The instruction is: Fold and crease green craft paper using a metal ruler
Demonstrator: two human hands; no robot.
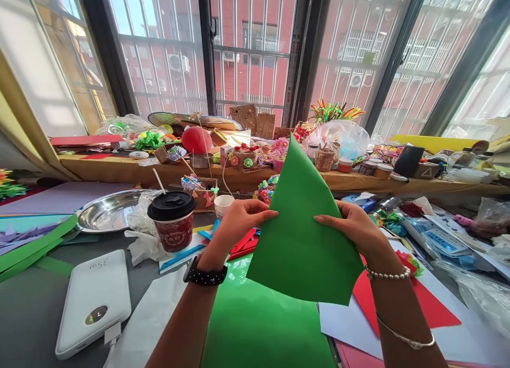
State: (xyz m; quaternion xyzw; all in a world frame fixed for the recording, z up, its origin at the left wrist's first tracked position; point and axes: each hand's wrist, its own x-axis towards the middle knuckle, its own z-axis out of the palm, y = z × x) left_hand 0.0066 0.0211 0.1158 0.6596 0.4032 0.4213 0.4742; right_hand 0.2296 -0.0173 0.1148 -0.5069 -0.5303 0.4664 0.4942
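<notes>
A green paper sheet [298,235], folded into a triangle with its tip up, is held upright above the table. My left hand [239,219] pinches its left edge, thumb in front. My right hand [353,224] grips the right edge the same way. A black beaded band circles my left wrist; bracelets circle my right. Beneath the sheet another green paper [255,325] lies flat on the table, with red paper [430,304] and white paper [350,325] to its right.
A lidded paper coffee cup [173,222] stands left of my left hand, near a metal dish [107,211] and a white power bank [93,301]. The window ledge [159,171] behind carries craft flowers, a red balloon and boxes. Plastic bags and packets crowd the right.
</notes>
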